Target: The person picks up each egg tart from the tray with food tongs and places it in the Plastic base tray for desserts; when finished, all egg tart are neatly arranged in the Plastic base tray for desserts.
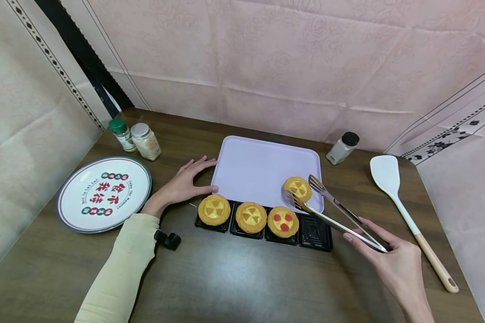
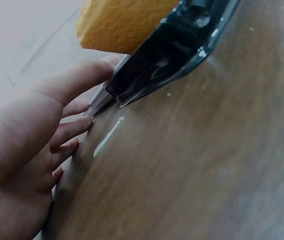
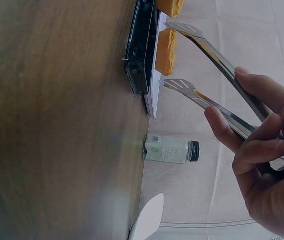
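Observation:
My right hand [image 1: 396, 260] grips a pair of metal tongs [image 3: 221, 70], whose slotted tips stand apart on either side of an egg tart [image 1: 297, 188]. That tart sits at the near right corner of the lavender tray [image 1: 262, 166]. With fingers spread, my left hand [image 1: 186, 181] touches the tray's left edge; the left wrist view shows the thumb [image 2: 89, 75] right at the rim, beside a black holder. Three more tarts stand in the black plastic holder [image 1: 316, 233] in front: two with yellow wedges and one with red dots [image 1: 283, 222]. Its rightmost compartment is bare.
At the left lies a round white plate [image 1: 105, 193] with red lettering. Behind it stand a green-capped jar [image 1: 123, 134] and a silver-lidded jar [image 1: 145, 141]. A black-capped bottle [image 1: 342, 148] is right of the tray, and a white spatula [image 1: 412, 220] lies at the far right.

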Motion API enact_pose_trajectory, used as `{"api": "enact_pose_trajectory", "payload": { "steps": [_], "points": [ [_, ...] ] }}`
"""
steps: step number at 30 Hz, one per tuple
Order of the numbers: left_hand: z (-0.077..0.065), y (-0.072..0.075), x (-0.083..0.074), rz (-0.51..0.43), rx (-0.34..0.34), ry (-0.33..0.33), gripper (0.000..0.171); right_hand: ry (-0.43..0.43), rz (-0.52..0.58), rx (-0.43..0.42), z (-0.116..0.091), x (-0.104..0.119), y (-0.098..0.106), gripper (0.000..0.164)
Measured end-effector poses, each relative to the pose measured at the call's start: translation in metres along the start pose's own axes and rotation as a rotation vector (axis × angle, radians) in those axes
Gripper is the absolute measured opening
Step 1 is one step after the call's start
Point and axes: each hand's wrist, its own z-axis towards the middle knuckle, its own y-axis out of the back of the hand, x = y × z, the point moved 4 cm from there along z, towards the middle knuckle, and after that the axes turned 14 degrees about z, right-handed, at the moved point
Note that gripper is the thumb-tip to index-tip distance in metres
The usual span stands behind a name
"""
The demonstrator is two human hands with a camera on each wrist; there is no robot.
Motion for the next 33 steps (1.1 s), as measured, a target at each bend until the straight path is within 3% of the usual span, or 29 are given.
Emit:
{"api": "enact_pose_trajectory", "payload": {
  "steps": [33],
  "points": [
    [-0.0004,-0.0001,-0.0002,0.000,-0.006,-0.006,0.077,0.078,-0.028,-0.034,-0.0001,0.0039,0.0003,0.043]
  ]
}}
